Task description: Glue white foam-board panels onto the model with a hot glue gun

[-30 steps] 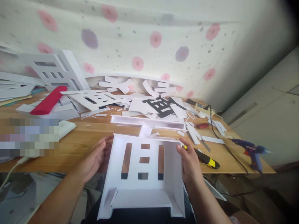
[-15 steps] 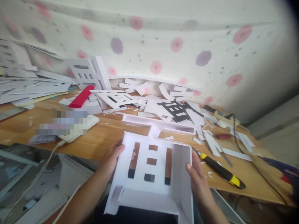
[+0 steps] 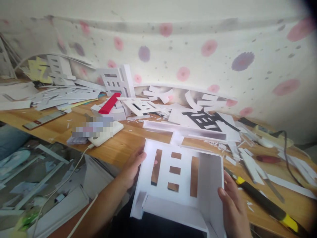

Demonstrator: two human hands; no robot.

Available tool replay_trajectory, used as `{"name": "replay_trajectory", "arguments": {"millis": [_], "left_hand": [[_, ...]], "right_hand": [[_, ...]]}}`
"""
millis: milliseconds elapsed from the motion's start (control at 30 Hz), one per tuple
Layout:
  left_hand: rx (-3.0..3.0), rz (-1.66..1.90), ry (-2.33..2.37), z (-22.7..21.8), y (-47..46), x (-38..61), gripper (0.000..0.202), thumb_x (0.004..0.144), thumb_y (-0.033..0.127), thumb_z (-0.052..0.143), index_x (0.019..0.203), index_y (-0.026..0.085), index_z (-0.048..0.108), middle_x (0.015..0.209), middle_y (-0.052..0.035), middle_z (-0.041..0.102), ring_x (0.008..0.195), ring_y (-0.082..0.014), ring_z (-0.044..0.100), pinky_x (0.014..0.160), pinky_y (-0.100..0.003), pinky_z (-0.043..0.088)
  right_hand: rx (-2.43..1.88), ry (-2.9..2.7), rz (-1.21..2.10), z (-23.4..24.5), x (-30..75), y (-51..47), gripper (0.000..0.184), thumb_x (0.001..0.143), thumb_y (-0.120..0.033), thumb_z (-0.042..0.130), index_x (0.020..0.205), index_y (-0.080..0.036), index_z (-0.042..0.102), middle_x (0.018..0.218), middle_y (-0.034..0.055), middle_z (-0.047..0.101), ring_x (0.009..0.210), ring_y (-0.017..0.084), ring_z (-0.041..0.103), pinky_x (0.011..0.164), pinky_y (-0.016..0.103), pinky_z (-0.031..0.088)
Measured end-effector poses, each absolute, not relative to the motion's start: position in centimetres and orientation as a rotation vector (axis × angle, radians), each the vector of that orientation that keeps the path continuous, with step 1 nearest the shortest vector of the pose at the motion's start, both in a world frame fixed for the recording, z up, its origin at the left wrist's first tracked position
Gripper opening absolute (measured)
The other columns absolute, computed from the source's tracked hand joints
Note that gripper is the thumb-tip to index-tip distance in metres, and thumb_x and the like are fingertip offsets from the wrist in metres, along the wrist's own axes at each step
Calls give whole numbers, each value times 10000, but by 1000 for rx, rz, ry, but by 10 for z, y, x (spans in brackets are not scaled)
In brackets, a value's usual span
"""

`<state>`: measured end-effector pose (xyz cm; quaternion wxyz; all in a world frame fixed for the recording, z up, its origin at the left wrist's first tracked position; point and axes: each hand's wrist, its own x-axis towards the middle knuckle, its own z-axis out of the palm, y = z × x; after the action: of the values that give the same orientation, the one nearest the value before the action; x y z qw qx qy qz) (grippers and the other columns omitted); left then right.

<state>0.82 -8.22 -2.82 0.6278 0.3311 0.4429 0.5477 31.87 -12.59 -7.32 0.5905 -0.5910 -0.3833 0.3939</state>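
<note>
Between my two hands is a white foam-board character (image 3: 183,178), a box-like shape with raised side walls and several rectangular cutouts. A long channel-shaped bar joins its far end by a short neck. My left hand (image 3: 135,162) grips the left edge, thumb on top and fingers underneath, partly seen through a cutout. My right hand (image 3: 232,198) is closed around the right wall, thumb on the near face, the other fingers mostly hidden behind it. A yellow-and-black utility knife (image 3: 264,201) lies on the table just right of my right hand.
White board scraps (image 3: 210,99) and a black cut character (image 3: 200,120) litter the back of the wooden table (image 3: 128,145). A red object (image 3: 109,103), a white power strip (image 3: 106,134) and a phone (image 3: 44,119) lie left. A red-handled tool (image 3: 268,159) and a dark cord (image 3: 287,158) lie right.
The view has turned left, so the scene sits further right and more of the table's left side shows. Both hands keep their hold on the foam-board character.
</note>
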Motion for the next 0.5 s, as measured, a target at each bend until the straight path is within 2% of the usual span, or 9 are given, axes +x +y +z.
{"name": "replay_trajectory", "arguments": {"millis": [133, 267, 400, 500], "left_hand": [[752, 1272, 1010, -27, -88, 0, 831, 541, 482, 903, 1259, 204, 590, 1083, -145, 749, 1024, -380, 702, 784, -411, 600], [612, 1317, 1127, -26, -98, -7, 662, 451, 428, 919, 1008, 157, 686, 815, -127, 772, 933, -404, 720, 736, -433, 612], [486, 1419, 1285, -28, -105, -10, 527, 338, 260, 863, 823, 184, 673, 503, -23, 668, 733, -381, 729, 595, -397, 607], [416, 1484, 1387, -28, -107, -8, 511, 299, 191, 760, 793, 210, 627, 390, 58, 567, 510, -302, 673, 460, -342, 560]], "right_hand": [[-1133, -955, 1024, -64, 308, -130, 624, 770, -494, 762, 1343, -326, 578, 1291, 86, 622, 1118, 329, 610, 864, 414, 534], [-938, -1061, 1149, -46, 298, -128, 716, 818, -507, 742, 1447, -317, 458, 1378, 120, 553, 1225, 326, 553, 954, 434, 494], [-833, -1100, 1183, -28, 292, -118, 756, 825, -467, 767, 1470, -314, 403, 1324, 127, 582, 1183, 308, 580, 994, 481, 467], [-801, -1154, 1113, -18, 291, -115, 701, 844, -381, 773, 1448, -346, 419, 1311, 90, 594, 1181, 256, 582, 1014, 436, 461]]}}
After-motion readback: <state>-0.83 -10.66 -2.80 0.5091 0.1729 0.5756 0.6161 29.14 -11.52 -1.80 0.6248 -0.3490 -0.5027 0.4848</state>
